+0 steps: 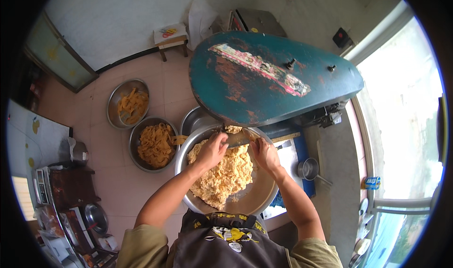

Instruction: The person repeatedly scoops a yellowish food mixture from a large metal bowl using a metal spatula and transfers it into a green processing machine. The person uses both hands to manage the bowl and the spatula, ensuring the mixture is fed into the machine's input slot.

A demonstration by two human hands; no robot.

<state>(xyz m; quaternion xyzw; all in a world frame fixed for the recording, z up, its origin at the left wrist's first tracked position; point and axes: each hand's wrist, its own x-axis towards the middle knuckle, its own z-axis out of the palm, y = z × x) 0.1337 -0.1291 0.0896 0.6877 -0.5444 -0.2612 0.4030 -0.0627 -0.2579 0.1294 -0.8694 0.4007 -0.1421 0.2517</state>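
A large metal basin (pixel 264 192) stands before me, heaped with crumbly pale-yellow dough (pixel 224 174). Over its far side a flat metal plate (pixel 237 140), perhaps a blade, spans between my hands. The fingers of my left hand (pixel 212 149) grip its left end. At the right end, my right hand (pixel 266 155) grips it with bent fingers. Some dough (pixel 233 129) shows just beyond the plate, beneath the edge of a worn green machine housing (pixel 212 87). What lies under that housing is hidden.
Two metal bowls of orange-yellow dough strips (pixel 157 146) (pixel 132 105) sit on the tiled floor at left. Another metal bowl (pixel 196 119) is partly behind the basin. A saucepan (pixel 308 169) lies at right. Scissors (pixel 169 33) rest on a small stool (pixel 173 40).
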